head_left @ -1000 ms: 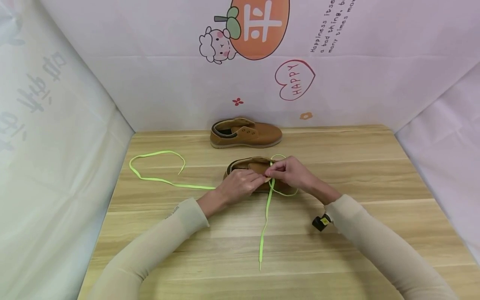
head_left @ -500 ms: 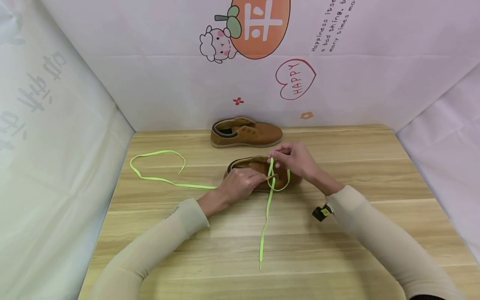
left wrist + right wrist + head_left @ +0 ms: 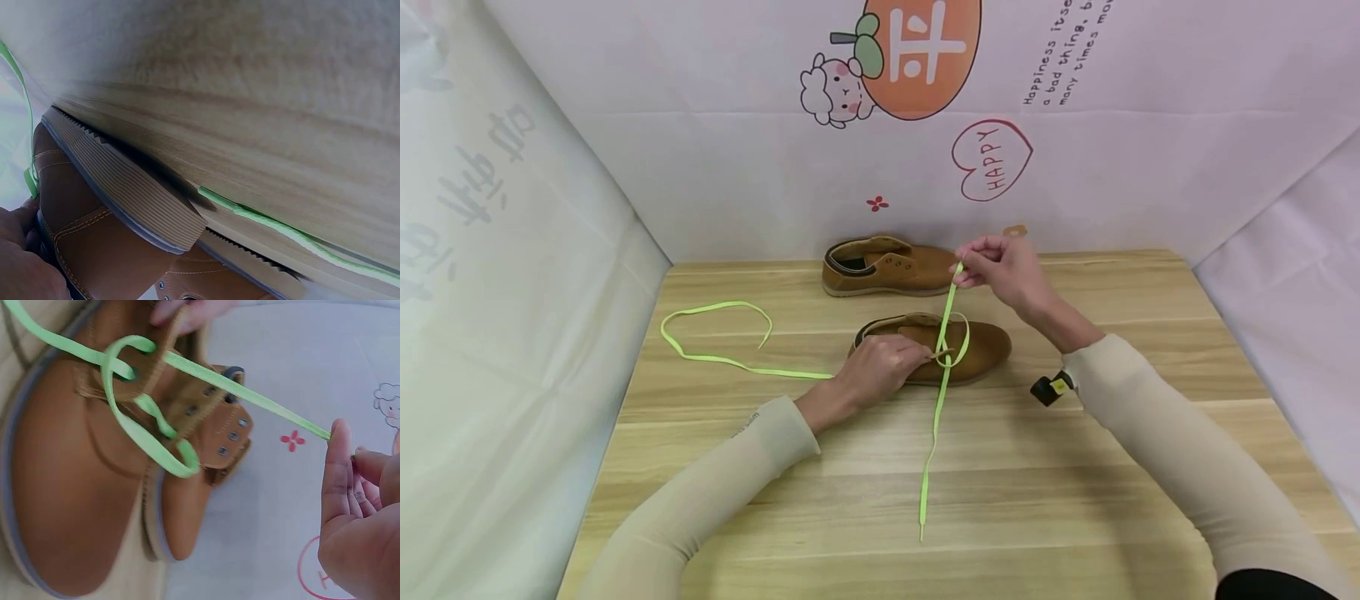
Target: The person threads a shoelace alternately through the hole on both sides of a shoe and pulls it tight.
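A brown shoe (image 3: 988, 352) lies on the table (image 3: 1060, 517), nearer the person than a second shoe (image 3: 917, 275). The left hand (image 3: 880, 368) pinches its flap (image 3: 152, 370); the right hand (image 3: 1009, 273) pinches the green lace (image 3: 247, 394), which runs straight from shoe to fingertips.

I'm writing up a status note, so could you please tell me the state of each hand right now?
Left hand: closed, pinching the eyelet flap of the nearer brown shoe.
Right hand: closed, pinching the green lace.
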`<move>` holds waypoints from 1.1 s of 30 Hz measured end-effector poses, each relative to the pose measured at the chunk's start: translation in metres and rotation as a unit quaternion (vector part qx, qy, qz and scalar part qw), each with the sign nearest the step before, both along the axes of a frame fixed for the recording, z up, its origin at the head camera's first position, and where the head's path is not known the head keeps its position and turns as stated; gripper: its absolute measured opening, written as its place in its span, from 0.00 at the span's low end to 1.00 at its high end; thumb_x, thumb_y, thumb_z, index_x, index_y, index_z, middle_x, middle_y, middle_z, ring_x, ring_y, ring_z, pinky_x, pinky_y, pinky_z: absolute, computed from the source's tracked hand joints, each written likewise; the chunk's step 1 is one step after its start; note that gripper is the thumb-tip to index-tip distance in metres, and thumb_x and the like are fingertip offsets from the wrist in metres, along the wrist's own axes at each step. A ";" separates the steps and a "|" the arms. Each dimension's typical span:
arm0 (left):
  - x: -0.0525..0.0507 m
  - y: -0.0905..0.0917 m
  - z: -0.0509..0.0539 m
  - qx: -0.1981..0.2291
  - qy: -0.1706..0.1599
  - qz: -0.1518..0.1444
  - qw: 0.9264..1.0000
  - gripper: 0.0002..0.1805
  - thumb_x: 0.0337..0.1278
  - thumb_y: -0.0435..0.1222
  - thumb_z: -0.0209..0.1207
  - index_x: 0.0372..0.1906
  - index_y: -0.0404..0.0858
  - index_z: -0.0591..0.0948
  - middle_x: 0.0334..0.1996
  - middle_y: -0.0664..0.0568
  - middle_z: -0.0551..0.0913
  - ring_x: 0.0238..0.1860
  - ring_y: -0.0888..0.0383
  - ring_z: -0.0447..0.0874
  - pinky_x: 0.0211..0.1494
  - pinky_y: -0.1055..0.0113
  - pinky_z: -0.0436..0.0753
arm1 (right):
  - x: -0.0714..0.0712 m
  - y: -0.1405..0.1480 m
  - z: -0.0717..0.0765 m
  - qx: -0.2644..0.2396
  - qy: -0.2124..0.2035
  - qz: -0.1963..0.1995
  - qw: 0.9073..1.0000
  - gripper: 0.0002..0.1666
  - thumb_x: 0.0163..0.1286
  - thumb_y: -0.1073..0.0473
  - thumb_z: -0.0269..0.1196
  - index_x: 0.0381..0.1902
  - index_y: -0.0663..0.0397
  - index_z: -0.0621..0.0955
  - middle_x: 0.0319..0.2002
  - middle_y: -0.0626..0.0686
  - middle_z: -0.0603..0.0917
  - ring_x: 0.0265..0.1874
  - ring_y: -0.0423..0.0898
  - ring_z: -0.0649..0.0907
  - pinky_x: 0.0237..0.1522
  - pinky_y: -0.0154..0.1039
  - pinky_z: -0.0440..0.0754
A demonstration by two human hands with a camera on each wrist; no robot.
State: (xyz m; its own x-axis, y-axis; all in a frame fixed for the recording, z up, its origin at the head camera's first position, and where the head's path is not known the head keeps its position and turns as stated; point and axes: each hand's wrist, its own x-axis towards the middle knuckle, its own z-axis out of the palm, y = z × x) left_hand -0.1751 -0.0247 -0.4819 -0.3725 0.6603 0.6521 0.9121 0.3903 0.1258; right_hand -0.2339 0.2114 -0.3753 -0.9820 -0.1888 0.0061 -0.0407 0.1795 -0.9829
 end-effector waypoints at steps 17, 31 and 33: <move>-0.001 0.002 -0.002 0.000 -0.016 0.007 1.000 0.03 0.67 0.29 0.68 0.39 0.36 0.92 0.34 0.52 0.93 0.35 0.60 0.92 0.42 0.68 0.89 | -0.011 -0.008 0.034 0.092 0.033 0.015 0.995 0.12 0.71 0.64 0.72 0.47 0.68 0.88 0.38 0.54 0.93 0.33 0.43 0.92 0.40 0.35 0.89; -0.001 0.001 -0.003 0.004 -0.002 0.008 1.000 0.03 0.68 0.31 0.68 0.39 0.37 0.91 0.33 0.53 0.92 0.34 0.61 0.91 0.41 0.68 0.88 | -0.022 -0.042 0.062 0.152 0.094 0.035 0.983 0.10 0.69 0.62 0.74 0.43 0.64 0.91 0.41 0.58 0.93 0.31 0.41 0.91 0.40 0.34 0.89; -0.001 0.001 -0.003 0.003 -0.002 0.008 1.000 0.03 0.67 0.31 0.69 0.39 0.37 0.91 0.32 0.53 0.92 0.34 0.61 0.91 0.41 0.68 0.88 | -0.022 -0.047 0.064 0.148 0.097 0.038 0.983 0.09 0.69 0.63 0.74 0.43 0.65 0.90 0.40 0.59 0.93 0.31 0.40 0.91 0.40 0.35 0.89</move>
